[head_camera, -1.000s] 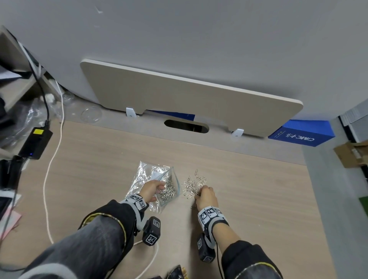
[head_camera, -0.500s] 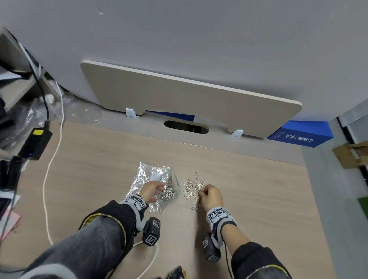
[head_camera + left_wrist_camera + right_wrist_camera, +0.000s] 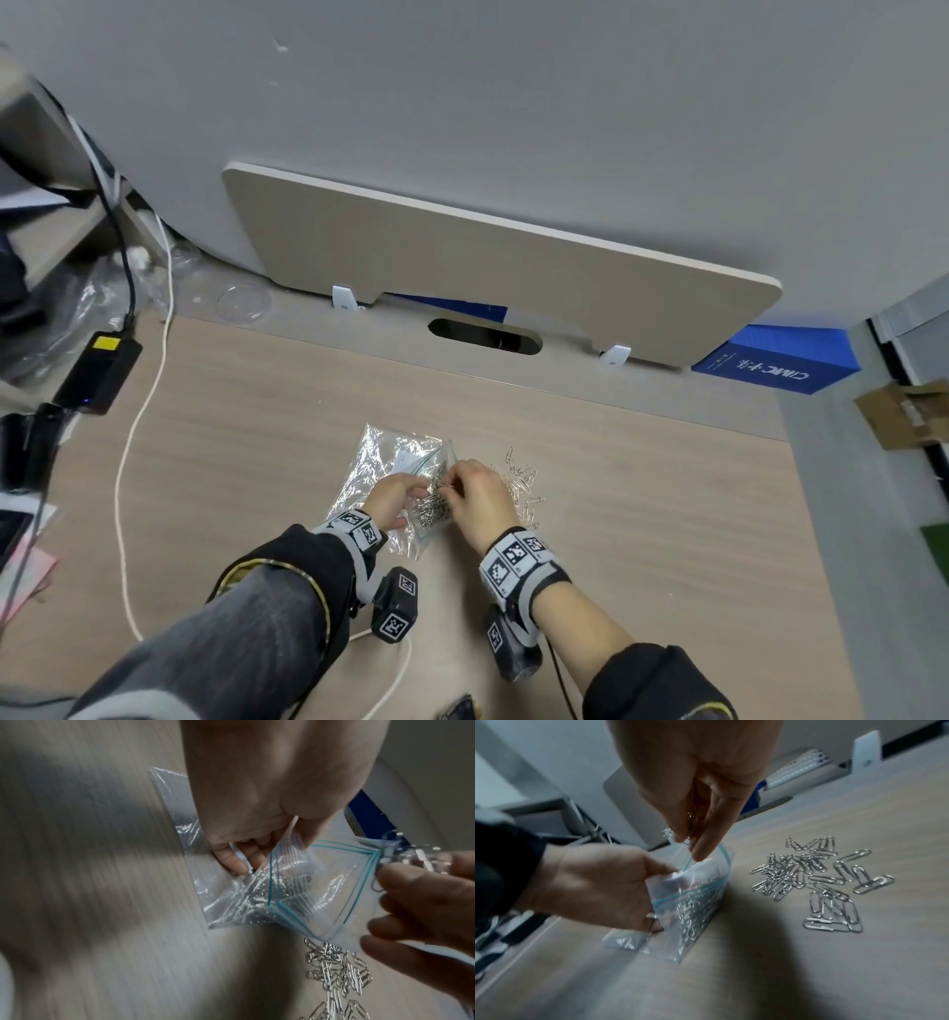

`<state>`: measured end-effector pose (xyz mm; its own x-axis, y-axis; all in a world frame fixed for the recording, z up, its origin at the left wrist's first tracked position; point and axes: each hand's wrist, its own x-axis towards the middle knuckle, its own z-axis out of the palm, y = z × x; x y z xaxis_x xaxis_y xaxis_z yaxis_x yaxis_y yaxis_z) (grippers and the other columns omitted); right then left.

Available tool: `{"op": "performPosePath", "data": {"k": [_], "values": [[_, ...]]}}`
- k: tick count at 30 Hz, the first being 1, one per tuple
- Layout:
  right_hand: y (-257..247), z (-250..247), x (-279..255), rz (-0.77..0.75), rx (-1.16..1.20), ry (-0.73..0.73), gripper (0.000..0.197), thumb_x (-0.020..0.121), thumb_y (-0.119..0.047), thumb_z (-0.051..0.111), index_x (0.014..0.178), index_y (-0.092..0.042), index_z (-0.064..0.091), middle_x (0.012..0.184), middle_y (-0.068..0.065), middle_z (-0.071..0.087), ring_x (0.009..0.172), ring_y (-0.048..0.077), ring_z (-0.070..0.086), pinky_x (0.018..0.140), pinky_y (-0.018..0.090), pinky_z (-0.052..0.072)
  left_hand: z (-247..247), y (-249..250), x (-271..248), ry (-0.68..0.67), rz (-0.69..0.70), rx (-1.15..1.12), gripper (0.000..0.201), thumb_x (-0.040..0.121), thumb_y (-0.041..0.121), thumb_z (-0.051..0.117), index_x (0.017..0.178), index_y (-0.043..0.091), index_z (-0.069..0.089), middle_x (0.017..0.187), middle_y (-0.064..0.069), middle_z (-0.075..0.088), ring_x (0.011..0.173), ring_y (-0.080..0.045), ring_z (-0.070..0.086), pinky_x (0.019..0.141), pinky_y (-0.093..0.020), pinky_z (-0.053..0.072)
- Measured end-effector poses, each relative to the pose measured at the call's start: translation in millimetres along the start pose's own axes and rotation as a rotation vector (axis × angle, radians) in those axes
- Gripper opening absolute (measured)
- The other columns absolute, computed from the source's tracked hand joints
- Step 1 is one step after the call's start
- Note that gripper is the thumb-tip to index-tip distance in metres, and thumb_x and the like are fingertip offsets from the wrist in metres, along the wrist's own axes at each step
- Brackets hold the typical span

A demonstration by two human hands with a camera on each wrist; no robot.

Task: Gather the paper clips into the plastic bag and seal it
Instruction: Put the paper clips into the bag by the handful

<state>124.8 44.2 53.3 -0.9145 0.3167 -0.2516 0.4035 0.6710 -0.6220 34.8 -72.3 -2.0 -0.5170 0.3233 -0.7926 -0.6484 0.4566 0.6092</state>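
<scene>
A small clear zip bag [image 3: 429, 506] [image 3: 295, 886] [image 3: 693, 902] with a blue seal line stands on the wooden desk, its mouth spread wide and many silver clips inside. My left hand [image 3: 393, 501] [image 3: 246, 845] [image 3: 598, 886] pinches the bag's near lip and holds it up. My right hand [image 3: 475, 496] [image 3: 693, 833] [image 3: 416, 888] hovers over the mouth, fingers pinched on a small bunch of paper clips [image 3: 421, 860] [image 3: 677, 833]. A loose pile of paper clips [image 3: 524, 488] [image 3: 818, 882] [image 3: 336, 979] lies on the desk just right of the bag.
A crinkled clear wrapper [image 3: 382, 457] lies under and behind the bag. A white cable [image 3: 131, 447] and a black power brick [image 3: 97, 372] sit at the left. A beige board [image 3: 493, 272] leans on the wall, with a blue box [image 3: 775, 362] at the right.
My right hand left the loose pile with a bunch of clips and moved left over the bag's mouth. The left hand kept its hold on the bag.
</scene>
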Motion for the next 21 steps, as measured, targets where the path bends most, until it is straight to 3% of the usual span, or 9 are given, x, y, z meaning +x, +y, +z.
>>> {"op": "performPosePath", "data": {"k": [3,5,8,12,15,21], "values": [[-3,3,-3,-0.052,-0.121,-0.014,0.018,0.092,-0.025,0.055,0.104,-0.013,0.06,0.104,0.004,0.06,0.092,0.023,0.059,0.075,0.032,0.044,-2,-1,1,-0.014,-0.004,-0.025,0.031,0.092,0.018,0.049,0.116,0.006,0.063,0.113,-0.012,0.065,0.1,-0.019,0.053,0.088,-0.035,0.041],[3,-2,-5,-0.052,-0.132,0.073,0.019,0.093,-0.027,0.05,0.103,-0.016,0.061,0.103,0.001,0.061,0.088,0.023,0.06,0.072,0.032,0.046,-2,0,-1,-0.014,-0.002,-0.017,0.031,0.092,0.018,0.048,0.117,0.006,0.063,0.114,-0.01,0.063,0.103,-0.02,0.052,0.091,-0.036,0.041],[30,-12,0,0.116,-0.092,0.215,0.017,0.092,-0.022,0.049,0.1,-0.017,0.063,0.105,0.001,0.062,0.092,0.022,0.062,0.074,0.032,0.048,-2,2,-4,-0.012,0.008,0.014,0.032,0.093,0.02,0.046,0.117,0.007,0.063,0.116,-0.007,0.061,0.107,-0.021,0.051,0.092,-0.037,0.042],[74,-20,3,0.37,-0.23,0.088,0.031,0.09,-0.023,0.051,0.12,-0.016,0.055,0.126,0.007,0.051,0.113,0.03,0.051,0.085,0.037,0.048,-3,2,-7,-0.021,0.021,0.019,0.032,0.095,0.02,0.044,0.119,0.006,0.061,0.117,-0.008,0.06,0.112,-0.024,0.051,0.095,-0.039,0.042],[88,-17,5,0.372,-0.331,0.024,0.039,0.089,-0.029,0.054,0.126,-0.017,0.049,0.131,0.007,0.043,0.118,0.03,0.043,0.087,0.038,0.049,-2,1,-6,-0.012,0.028,0.017,0.031,0.095,0.02,0.045,0.117,0.006,0.062,0.116,-0.008,0.061,0.112,-0.025,0.052,0.096,-0.04,0.043],[81,-10,19,0.361,-0.344,0.021,0.054,0.083,-0.056,0.059,0.119,-0.016,0.053,0.123,0.007,0.042,0.114,0.03,0.042,0.083,0.039,0.049,-1,-1,-1,0.001,0.016,0.01,0.03,0.093,0.02,0.046,0.114,0.007,0.064,0.115,-0.008,0.061,0.111,-0.026,0.052,0.098,-0.043,0.043]]}}
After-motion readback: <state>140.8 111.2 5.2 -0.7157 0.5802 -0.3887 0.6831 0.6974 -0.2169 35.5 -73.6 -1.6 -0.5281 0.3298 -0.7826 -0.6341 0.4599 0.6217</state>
